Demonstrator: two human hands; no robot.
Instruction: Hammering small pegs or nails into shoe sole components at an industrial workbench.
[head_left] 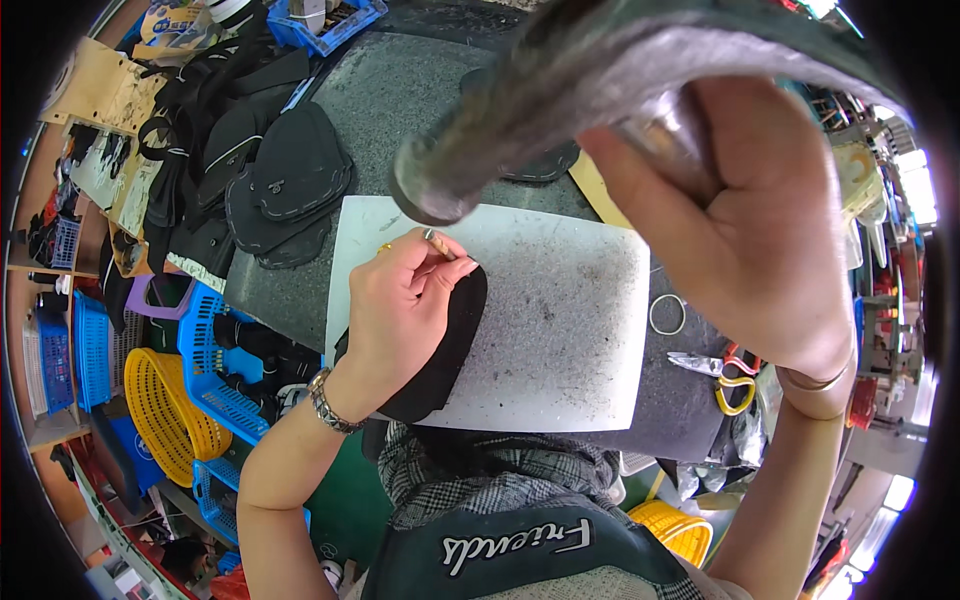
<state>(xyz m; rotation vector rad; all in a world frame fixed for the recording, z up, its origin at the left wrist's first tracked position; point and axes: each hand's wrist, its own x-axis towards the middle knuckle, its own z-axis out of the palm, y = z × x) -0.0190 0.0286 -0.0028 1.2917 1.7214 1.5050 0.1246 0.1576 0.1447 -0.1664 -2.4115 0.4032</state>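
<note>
Pinched in the fingers of my left hand (395, 310) is a short metal punch-like rod (438, 243), standing on the upper part of a black fabric piece (455, 345). That piece lies on a white board (560, 320) marked with dark specks, and my left hand and wrist cover part of it. My right hand (755, 225) is closed around a metal hammer (590, 85), raised close to the camera. The hammer's round face hangs above the rod, apart from it in the picture. Its grip is mostly hidden by my fingers.
Scissors (738, 392) with red and yellow handles lie right of the board, near a pale ring (667, 314). Stacked black pieces (300, 165) sit at the far left. Blue baskets (215, 345) and a yellow basket (160, 410) stand left; a blue crate (325, 30) is at the back.
</note>
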